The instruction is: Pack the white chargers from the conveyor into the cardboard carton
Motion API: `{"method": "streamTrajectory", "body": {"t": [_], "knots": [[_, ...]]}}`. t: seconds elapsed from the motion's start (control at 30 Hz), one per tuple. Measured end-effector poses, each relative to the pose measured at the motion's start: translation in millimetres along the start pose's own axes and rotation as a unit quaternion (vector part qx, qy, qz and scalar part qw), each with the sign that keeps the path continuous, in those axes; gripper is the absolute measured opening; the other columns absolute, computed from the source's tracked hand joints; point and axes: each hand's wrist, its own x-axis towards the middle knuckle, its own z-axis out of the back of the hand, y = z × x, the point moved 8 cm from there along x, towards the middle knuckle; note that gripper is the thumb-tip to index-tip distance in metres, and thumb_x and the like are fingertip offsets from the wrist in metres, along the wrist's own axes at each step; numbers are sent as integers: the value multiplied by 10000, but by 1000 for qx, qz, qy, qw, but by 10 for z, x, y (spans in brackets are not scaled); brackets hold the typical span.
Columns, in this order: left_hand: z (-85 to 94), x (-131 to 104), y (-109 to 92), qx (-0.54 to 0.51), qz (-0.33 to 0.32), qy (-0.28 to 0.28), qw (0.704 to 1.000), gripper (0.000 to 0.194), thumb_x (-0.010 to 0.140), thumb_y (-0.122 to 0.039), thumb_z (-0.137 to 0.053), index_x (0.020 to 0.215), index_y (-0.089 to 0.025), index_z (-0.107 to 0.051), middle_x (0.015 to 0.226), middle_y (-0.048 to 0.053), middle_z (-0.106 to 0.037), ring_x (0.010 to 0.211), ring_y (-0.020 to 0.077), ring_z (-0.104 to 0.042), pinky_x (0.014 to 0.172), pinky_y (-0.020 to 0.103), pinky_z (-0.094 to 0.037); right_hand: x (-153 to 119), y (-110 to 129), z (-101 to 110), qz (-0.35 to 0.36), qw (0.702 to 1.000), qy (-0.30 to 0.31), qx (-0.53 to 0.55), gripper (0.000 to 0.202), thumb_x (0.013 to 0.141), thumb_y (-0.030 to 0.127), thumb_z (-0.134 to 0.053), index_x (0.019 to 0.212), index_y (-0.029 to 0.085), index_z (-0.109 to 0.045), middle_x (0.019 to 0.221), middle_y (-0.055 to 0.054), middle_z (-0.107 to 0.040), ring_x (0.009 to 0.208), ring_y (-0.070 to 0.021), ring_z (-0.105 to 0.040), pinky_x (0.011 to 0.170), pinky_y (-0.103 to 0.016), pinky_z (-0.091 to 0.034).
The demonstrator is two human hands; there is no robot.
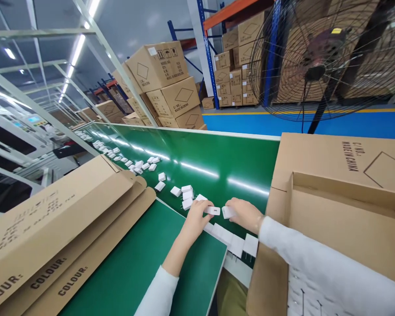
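My left hand (196, 215) pinches a white USB charger (213, 211) whose port end faces right. Close beside it, my right hand (245, 213) grips another white charger (228, 212) by its far end, and a small gap separates the two. Below my hands, several white chargers (236, 245) lie in a row along the belt's near edge, with metal prongs pointing toward me. Left of my left hand, more loose chargers (187, 193) rest on the green conveyor belt (197, 153).
Flattened cartons (62, 228) lie stacked on the green side table (145, 263) at left. At right stands an open cardboard box (345, 210) with chargers in its lower part. Behind the belt are stacked cartons (174, 96) and a large fan (316, 66).
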Motion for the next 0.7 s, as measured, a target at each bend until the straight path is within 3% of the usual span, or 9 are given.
{"method": "streamTrajectory", "body": {"t": [0.1, 0.2, 0.33, 0.47, 0.53, 0.6, 0.7], "knots": [[123, -249, -322, -127, -57, -60, 989, 201, 793, -139, -548, 966, -227, -601, 993, 14, -637, 950, 187, -498, 850, 320, -411, -366, 68, 346, 52, 993, -44, 91, 277, 806, 140, -556, 1072, 214, -533, 1119, -40, -594, 1024, -157, -562, 866, -292, -478], [92, -455, -677, -200, -110, -76, 971, 184, 813, -189, -566, 980, -242, -623, 1018, 24, -660, 952, 195, -511, 840, 338, -416, -787, 119, 574, 69, 975, -65, 201, 239, 845, 215, -502, 1079, 251, -538, 1161, -42, -585, 1078, -178, -544, 914, -326, -467], [1, -562, -1037, -262, -155, -66, 950, 194, 828, -221, -569, 998, -268, -648, 1043, 36, -671, 952, 211, -532, 841, 372, -416, -1201, 80, 701, 43, 952, -76, 292, 273, 842, 221, -509, 1095, 296, -578, 1179, -48, -584, 1098, -219, -542, 932, -373, -465], [-41, -532, -1397, -319, -173, 6, 932, 222, 825, -246, -575, 1026, -281, -664, 1043, 51, -651, 1007, 219, -517, 916, 383, -386, -1597, -76, 908, 36, 967, -78, 239, 365, 856, 270, -522, 1202, 383, -532, 1230, -34, -548, 1143, -224, -516, 925, -328, -471], [-147, -474, -1636, -357, -153, 94, 917, 317, 825, -302, -576, 1139, -290, -615, 1061, 63, -612, 1002, 211, -517, 908, 360, -395, -1882, -320, 1038, 12, 983, -85, 165, 455, 854, 310, -519, 1288, 425, -440, 1231, -41, -542, 1123, -219, -531, 869, -292, -496], [-331, -403, -1928, -372, -131, 181, 901, 457, 815, -372, -576, 1262, -297, -515, 1095, 66, -577, 968, 199, -526, 858, 331, -418, -2253, -734, 1162, -57, 990, -109, 69, 530, 842, 382, -525, 1341, 436, -356, 1223, -60, -548, 1072, -229, -558, 802, -302, -514], [-755, -265, -2440, -364, -119, 267, 885, 611, 772, -470, -579, 1323, -255, -428, 1074, 74, -588, 873, 197, -554, 714, 292, -443, -2910, -1422, 1306, -183, 967, -140, -104, 588, 778, 499, -574, 1326, 402, -385, 1162, -97, -600, 994, -284, -582, 795, -425, -477]]}}
